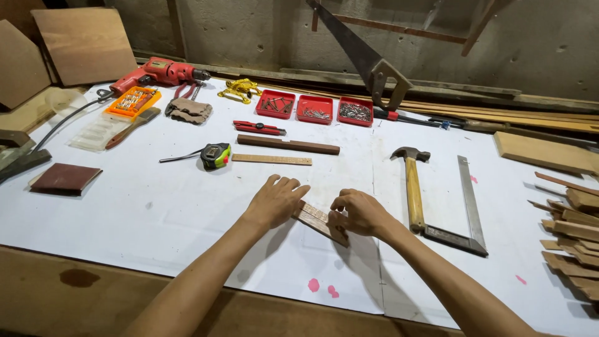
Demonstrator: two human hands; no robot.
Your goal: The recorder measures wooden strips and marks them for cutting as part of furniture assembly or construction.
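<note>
Wooden strips (pixel 320 223) between both hands.

The wooden strips (pixel 319 222) lie partly hidden beneath both hands, the left hand (pixel 277 201) covering one end and the right hand (pixel 360 212) the middle. Far right of the hands, the stack of wood offcuts (pixel 574 240) is cut off by the frame's edge. Beyond the hands, the contents of the three red trays (pixel 315 109) are too small to identify.
</note>
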